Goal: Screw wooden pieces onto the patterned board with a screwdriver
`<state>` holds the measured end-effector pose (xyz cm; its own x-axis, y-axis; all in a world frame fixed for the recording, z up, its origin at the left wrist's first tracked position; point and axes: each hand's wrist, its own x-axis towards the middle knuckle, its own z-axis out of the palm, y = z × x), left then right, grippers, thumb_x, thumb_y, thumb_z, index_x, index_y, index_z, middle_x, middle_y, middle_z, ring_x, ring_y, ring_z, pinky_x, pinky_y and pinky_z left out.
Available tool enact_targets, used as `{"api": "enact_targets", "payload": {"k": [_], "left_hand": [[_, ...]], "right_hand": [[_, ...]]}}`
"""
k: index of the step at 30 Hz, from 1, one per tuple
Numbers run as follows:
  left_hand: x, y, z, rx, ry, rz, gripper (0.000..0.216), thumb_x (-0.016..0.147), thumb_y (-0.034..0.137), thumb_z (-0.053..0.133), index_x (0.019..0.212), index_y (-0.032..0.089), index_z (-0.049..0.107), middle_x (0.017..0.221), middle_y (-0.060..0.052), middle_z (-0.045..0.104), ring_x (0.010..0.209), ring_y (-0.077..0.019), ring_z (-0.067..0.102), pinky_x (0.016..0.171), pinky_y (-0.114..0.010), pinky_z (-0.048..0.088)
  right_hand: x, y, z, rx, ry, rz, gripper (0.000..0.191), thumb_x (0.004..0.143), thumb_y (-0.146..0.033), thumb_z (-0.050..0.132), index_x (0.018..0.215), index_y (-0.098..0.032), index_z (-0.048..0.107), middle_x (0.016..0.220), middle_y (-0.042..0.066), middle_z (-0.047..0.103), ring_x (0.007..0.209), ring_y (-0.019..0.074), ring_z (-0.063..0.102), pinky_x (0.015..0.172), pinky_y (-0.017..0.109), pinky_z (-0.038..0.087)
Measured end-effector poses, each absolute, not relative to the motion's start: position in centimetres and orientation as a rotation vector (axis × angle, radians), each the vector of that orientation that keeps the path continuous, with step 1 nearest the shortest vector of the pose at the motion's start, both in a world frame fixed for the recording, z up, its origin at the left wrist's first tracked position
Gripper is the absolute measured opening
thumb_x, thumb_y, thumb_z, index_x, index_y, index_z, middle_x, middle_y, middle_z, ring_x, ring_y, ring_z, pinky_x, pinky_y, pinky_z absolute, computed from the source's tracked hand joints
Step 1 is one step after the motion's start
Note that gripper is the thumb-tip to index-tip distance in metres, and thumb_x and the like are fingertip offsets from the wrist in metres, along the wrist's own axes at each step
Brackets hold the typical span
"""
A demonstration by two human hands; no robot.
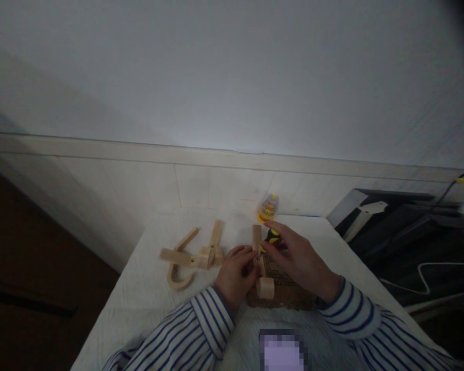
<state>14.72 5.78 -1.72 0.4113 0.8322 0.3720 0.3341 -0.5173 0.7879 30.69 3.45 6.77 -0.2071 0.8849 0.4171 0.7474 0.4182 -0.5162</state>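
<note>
Tabletop (pixel 135 304): near edge cut off. Patterned board (pixel 280 275): toward the right edge, partly covered by the right hand (pixel 299 257). Left hand (pixel 236 272): curled onto a wooden piece (pixel 257 235), fingertips partly hidden. Right fingers: closed around a yellow-black tool (pixel 272 236), tip indistinct.

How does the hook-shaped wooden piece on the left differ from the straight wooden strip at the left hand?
The hook-shaped wooden piece curls round at its near end; the straight wooden strip shows no curl. The hook-shaped wooden piece lies untouched on the white cloth, while the left hand touches the straight wooden strip. Both are pale wood.
</note>
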Motion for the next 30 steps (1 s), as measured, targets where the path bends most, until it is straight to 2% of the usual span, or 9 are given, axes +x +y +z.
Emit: {"api": "enact_targets", "payload": {"k": [5,9,17,25,30], "left_hand": [[14.7,5.7,-1.7,2.057,0.988,1.030,0.037,0.073,0.011,0.060,0.109,0.020,0.063,0.115,-0.006,0.061,0.114,-0.0222,0.046,0.099,-0.040,0.039],[14.6,5.7,-1.8,2.070,0.984,1.017,0.037,0.074,0.012,0.060,0.110,0.020,0.062,0.116,-0.006,0.061,0.114,-0.0227,0.046,0.099,-0.041,0.038],[14.6,5.8,-1.6,2.067,0.992,1.000,0.037,0.072,0.010,0.060,0.108,0.018,0.063,0.116,-0.007,0.061,0.114,-0.0231,0.046,0.099,-0.040,0.038],[14.6,5.8,-1.8,2.056,0.989,1.009,0.037,0.074,0.012,0.059,0.110,0.020,0.062,0.116,-0.006,0.060,0.114,-0.0225,0.046,0.099,-0.041,0.039],[14.7,5.8,-2.0,2.054,0.988,1.011,0.038,0.073,0.011,0.059,0.110,0.020,0.062,0.117,-0.006,0.060,0.115,-0.0225,0.045,0.099,-0.042,0.038]], "right_hand": [[30.7,3.6,6.3,-1.442,-1.937,0.270,0.036,0.086,-0.035,0.048,0.119,-0.023,0.040,0.100,0.009,0.062,0.081,0.0215,0.063,0.064,0.036,0.054],[30.6,3.3,6.6,-1.461,-1.931,0.348,0.039,0.087,-0.034,0.046,0.123,-0.023,0.036,0.101,0.009,0.062,0.081,0.0203,0.063,0.065,0.035,0.052],[30.5,2.6,8.0,-1.441,-2.096,0.426,0.048,0.088,-0.022,0.041,0.133,-0.022,0.027,0.094,0.008,0.065,0.073,0.0186,0.063,0.062,0.032,0.050],[30.8,2.8,7.5,-1.470,-2.039,0.369,0.045,0.089,-0.030,0.043,0.131,-0.021,0.031,0.095,0.009,0.065,0.080,0.0214,0.063,0.067,0.037,0.051],[30.9,2.9,6.9,-1.463,-1.989,0.341,0.043,0.088,-0.032,0.044,0.129,-0.022,0.033,0.089,0.007,0.066,0.076,0.0215,0.064,0.065,0.037,0.052]]}}
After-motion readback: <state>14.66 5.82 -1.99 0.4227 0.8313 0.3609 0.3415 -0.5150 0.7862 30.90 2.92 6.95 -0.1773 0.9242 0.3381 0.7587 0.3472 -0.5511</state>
